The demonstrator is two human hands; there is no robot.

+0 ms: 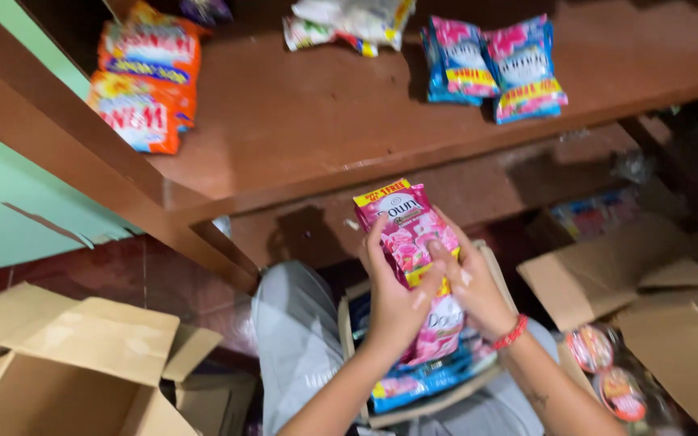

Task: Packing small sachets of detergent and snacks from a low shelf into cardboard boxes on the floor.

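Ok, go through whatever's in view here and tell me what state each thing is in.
Pink sachet strip: held up by left hand and right hand.
Box on lap: open, packets inside.
Cardboard box: open, flaps out.
Blue packets: lying on shelf.

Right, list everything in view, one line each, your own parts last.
Pink sachets: a strip, pink, held up in both hands below the shelf.
Shelf: one, brown wood, across the top.
Orange packets: a stack, orange-red, shelf left.
Blue-pink packets: two, shelf right.
White packets: a few, shelf back edge.
Lap box: one, cardboard, holding blue and pink packets.
Open box: one, cardboard, lower left.
Torn boxes: cardboard, right.
Round packs: two, red, lower right.
Wristband: one, red, right wrist.
Left hand: gripping sachets.
Right hand: gripping sachets.
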